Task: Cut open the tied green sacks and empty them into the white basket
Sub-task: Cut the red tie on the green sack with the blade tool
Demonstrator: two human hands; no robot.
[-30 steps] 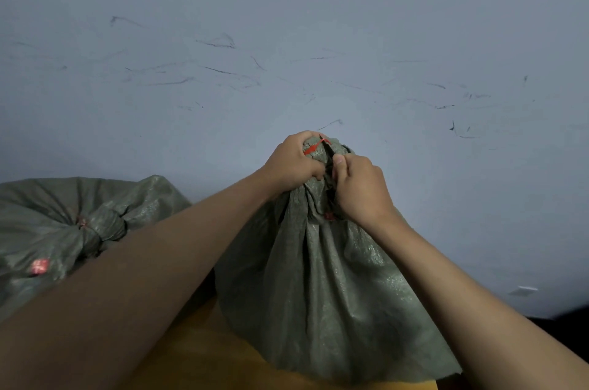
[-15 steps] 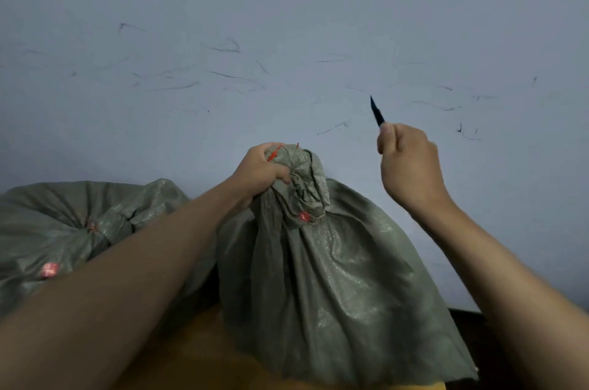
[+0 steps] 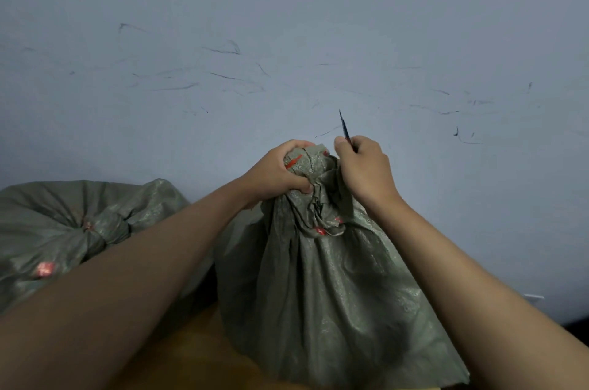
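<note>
**Fingers clamped on the sack neck, blade pointing up**

Fingers (image 3: 296, 147) of the left hand (image 3: 277, 174) curl tight round the bunched neck of the sack (image 3: 322, 287), which stands upright on a wooden top (image 3: 191, 354). Right hand (image 3: 363, 169), touching the neck, pinches a blade (image 3: 345, 128) with its tip up, tilted slightly left. Second sack (image 3: 73, 230) lies well left, still tied.

Dim, flat, bluish light with no visible source or glare, faint sheen on the green sack (image 3: 334, 287), soft shadow between the sacks, forearms stretched by wide-angle distortion at the lower corners, overall slightly soft and grainy, wall (image 3: 287, 23) evenly lit.
</note>
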